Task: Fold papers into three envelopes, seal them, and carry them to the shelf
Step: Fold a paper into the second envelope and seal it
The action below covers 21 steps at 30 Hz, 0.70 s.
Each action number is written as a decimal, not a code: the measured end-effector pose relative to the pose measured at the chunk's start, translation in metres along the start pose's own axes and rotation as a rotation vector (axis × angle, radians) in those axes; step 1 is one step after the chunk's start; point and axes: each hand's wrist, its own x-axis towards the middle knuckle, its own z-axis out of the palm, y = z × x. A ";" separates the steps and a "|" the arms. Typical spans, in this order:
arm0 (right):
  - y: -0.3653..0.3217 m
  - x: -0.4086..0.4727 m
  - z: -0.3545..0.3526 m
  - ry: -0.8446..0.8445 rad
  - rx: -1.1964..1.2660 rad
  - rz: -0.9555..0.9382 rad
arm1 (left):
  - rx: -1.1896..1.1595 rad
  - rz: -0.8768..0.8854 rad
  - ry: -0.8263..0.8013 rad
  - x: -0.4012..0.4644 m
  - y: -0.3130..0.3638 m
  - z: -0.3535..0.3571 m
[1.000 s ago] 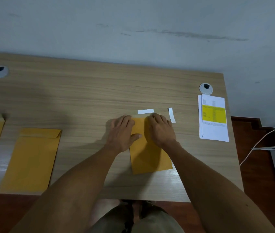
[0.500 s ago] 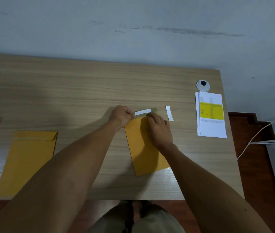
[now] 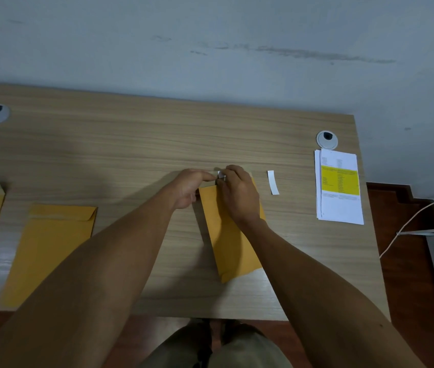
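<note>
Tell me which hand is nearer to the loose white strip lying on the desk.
Right. The right hand is just left of the white strip, with bare desk between them; the left hand lies farther left, beyond the right hand.

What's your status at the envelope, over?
Both hands, left hand and right hand, at the middle envelope top, pinching a white strip. Peeled strip lies beside. Nothing obstructing.

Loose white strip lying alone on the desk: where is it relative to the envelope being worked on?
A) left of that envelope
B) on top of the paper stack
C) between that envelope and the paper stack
C: the white strip lies on bare desk, right of the envelope and left of the paper stack.
</note>
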 end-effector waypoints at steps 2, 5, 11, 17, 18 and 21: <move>0.001 0.001 0.001 0.005 0.010 0.004 | -0.045 0.000 -0.027 -0.007 0.004 0.002; 0.003 0.003 -0.001 0.022 0.020 0.013 | -0.031 0.024 -0.039 -0.008 0.005 0.001; 0.008 0.002 -0.002 0.032 0.012 0.014 | 0.042 0.030 -0.051 -0.010 0.007 0.003; 0.001 0.006 -0.008 0.089 0.027 0.075 | 0.016 0.049 0.019 -0.009 0.005 0.008; 0.002 0.007 -0.012 0.110 0.063 0.133 | 0.019 0.054 0.043 -0.008 0.004 0.008; 0.013 0.011 -0.030 0.231 0.174 0.372 | 0.052 0.067 0.084 -0.004 0.000 0.004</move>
